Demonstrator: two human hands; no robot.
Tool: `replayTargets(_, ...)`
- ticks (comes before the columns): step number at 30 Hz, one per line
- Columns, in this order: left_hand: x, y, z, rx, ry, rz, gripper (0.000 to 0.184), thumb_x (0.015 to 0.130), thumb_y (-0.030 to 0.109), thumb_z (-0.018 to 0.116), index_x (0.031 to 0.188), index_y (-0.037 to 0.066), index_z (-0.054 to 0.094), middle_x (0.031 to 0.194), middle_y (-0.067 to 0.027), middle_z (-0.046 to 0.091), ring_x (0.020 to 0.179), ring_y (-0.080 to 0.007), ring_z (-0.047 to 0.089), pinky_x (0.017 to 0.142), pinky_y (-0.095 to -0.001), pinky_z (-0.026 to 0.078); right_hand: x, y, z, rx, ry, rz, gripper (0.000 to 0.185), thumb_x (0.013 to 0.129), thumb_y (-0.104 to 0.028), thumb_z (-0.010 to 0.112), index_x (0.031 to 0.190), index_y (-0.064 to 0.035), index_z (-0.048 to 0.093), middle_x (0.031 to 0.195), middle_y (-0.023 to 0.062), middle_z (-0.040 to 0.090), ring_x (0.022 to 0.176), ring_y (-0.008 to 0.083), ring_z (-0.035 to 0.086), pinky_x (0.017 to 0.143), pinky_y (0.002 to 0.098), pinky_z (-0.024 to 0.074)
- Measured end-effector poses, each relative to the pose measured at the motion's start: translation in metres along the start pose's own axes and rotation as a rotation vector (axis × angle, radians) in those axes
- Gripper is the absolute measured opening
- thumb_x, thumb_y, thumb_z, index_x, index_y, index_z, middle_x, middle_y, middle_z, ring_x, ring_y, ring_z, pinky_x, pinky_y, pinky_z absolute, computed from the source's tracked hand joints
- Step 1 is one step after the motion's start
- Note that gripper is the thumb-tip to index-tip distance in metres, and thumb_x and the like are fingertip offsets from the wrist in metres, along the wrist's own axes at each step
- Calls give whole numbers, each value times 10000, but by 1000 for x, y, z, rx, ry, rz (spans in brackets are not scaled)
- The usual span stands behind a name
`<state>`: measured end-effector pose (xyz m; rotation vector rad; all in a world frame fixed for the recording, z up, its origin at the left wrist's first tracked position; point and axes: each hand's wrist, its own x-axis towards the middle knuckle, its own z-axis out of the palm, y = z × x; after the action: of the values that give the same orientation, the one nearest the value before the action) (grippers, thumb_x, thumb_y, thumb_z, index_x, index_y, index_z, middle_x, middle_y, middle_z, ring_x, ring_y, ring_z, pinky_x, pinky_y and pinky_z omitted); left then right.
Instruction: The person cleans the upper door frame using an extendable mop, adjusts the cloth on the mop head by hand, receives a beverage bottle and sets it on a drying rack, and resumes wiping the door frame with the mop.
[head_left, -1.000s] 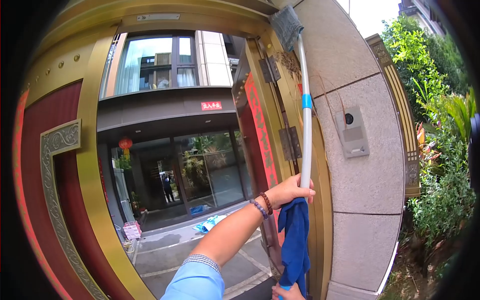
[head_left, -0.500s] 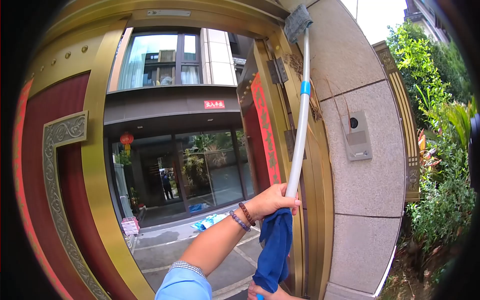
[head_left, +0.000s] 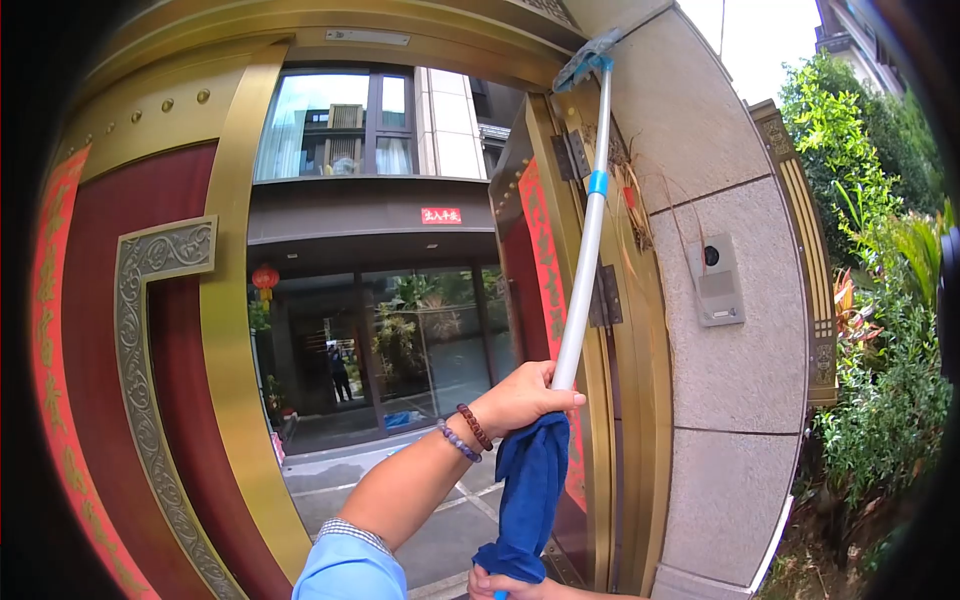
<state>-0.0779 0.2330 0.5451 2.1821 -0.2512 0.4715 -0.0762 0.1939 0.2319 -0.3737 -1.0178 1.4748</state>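
A long white telescopic pole point(head_left: 583, 275) with a blue collar slants up through the middle of the view. Its mop head point(head_left: 588, 62), a greyish-blue pad, rests at the upper right corner of the gold door frame, by the stone wall. Partway down, my left hand point(head_left: 528, 398) is wrapped round the pole, two bead bracelets on its wrist. Below it a dark blue cloth point(head_left: 528, 490) hangs round the pole and covers its lower part. Close to the bottom edge my right hand point(head_left: 508, 583) grips the pole's blue lower end, just under the cloth.
An open gold-framed door leaf point(head_left: 535, 200) stands behind the pole. Dry twigs point(head_left: 625, 190) cling beside the frame. An intercom panel point(head_left: 718, 280) is on the stone wall point(head_left: 735, 380), with shrubs point(head_left: 880, 370) farther right. A dark red door panel point(head_left: 130, 330) fills the left.
The mop head has shifted slightly left and down and has tilted against the frame corner. Both hands and the cloth have moved left in view. The view has turned a little.
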Motion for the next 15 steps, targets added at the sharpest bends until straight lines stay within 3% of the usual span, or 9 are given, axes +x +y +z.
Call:
replayTargets(6,-14,16,-2,-61,69,77,316,819,208,750,973,24,543,798,-51,651,715,-106,636,668,-242,504,-16,-39,29,5,-293,68,206,852,-194,688,788,-96,519,632,37,487,519,182,450,544,353,424)
replayTargets(7,-14,21,-4,-85,82,107,323,815,210,754,976,25,542,797,-50,650,716,-107,636,664,-242,505,-17,-44,22,31,-305,113,229,817,-190,720,843,-79,521,648,46,510,535,192,492,565,358,449)
replayTargets(10,-15,34,-8,-155,48,157,319,826,197,739,1013,32,541,804,-61,656,729,-123,642,682,-256,513,-18,-67,17,-97,-488,106,226,834,-238,688,893,-72,546,672,-14,455,539,111,474,597,331,423)
replayTargets(11,-14,38,-9,-179,23,150,317,831,196,732,1026,34,542,809,-64,658,739,-128,644,691,-257,511,-22,-73,22,-86,-480,95,233,856,-170,651,745,-103,457,640,-1,418,522,113,475,585,321,423)
replayTargets(15,-17,40,-10,-222,-80,191,307,857,191,697,1072,35,544,850,-69,656,790,-140,644,763,-271,493,-31,-81,21,-104,-496,105,239,844,-190,673,762,-84,474,639,2,427,504,107,467,579,312,423)
